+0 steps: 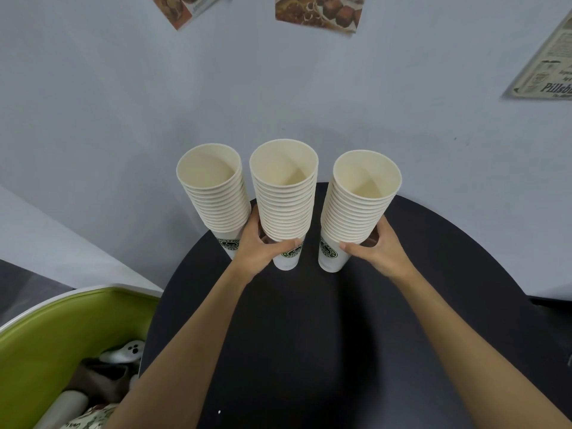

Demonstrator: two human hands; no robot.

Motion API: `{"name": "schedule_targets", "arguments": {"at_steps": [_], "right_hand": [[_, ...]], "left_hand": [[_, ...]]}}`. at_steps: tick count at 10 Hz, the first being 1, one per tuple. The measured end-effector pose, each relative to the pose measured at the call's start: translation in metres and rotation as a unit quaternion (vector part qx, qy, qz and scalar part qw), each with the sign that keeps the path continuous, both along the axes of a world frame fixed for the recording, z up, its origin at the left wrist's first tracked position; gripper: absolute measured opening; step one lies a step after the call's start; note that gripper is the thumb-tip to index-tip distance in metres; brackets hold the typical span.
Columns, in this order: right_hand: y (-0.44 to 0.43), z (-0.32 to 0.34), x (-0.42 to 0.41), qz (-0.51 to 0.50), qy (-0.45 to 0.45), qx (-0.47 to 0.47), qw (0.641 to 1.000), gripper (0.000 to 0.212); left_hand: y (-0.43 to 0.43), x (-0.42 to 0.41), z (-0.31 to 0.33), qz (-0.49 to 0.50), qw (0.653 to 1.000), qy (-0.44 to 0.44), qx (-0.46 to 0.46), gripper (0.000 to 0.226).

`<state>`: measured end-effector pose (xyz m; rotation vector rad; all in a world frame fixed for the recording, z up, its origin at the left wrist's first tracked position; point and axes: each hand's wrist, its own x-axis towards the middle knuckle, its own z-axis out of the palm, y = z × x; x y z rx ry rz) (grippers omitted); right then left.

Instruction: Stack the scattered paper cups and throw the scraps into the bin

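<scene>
Head view shows me three tall stacks of paper cups in a row at the far side of the round black surface (309, 335); the left stack (216, 193), the middle stack (284, 196) and the right stack (362, 199) stand close but do not touch.

My left grip (261, 250) is wrapped round the middle stack low down, thumb in front, fingers round the back in the gap next to the left stack; my right grip (379, 247) is wrapped round the right stack the same way; both are curled snug on the cups, not spread wide. I think I hold them low because tall stacks tip over easily; a hold near the bottom keeps them steady while I line them up.

Each stack is long from bottom to top; it stands up, open mouth to the ceiling, bottom cup down on the surface; the tops spread apart a bit, which may only be the wide lens. The green badge (327, 249) on the bottom cups faces me. Nobody holds the left stack; my left grip hides part of its bottom.

The green bin (77, 297) sits low on my left, just beside the surface, with scraps (99, 382) in it; I see no loose cups or scraps on the surface, so I judge the job is nearly done.
</scene>
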<state>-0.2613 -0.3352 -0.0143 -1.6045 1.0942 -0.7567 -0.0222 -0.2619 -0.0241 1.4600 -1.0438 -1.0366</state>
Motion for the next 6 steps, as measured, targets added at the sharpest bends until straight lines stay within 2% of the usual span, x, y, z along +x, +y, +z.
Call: {"name": "schedule_targets", "arguments": {"at_steps": [2, 3, 4, 6], "right_hand": [[0.009, 0.001, -0.002, -0.012, 0.001, -0.006, 1.0, 0.092], [0.018, 0.001, -0.005, -0.041, -0.013, -0.01, 0.999, 0.083], [0.027, 0.005, -0.01, -0.071, -0.014, -0.025, 0.997, 0.069], [0.049, 0.018, -0.017, -0.125, -0.01, -0.049, 0.991, 0.027]], "left_hand": [[0.009, -0.005, 0.006, 0.02, 1.0, 0.01, -0.006, 0.079], [0.019, -0.008, 0.009, 0.034, 0.999, 0.008, 0.002, 0.078], [0.03, -0.011, 0.019, 0.064, 0.998, 0.0, 0.001, 0.068], [0.053, -0.013, 0.03, 0.125, 0.992, -0.027, 0.002, 0.044]]}}
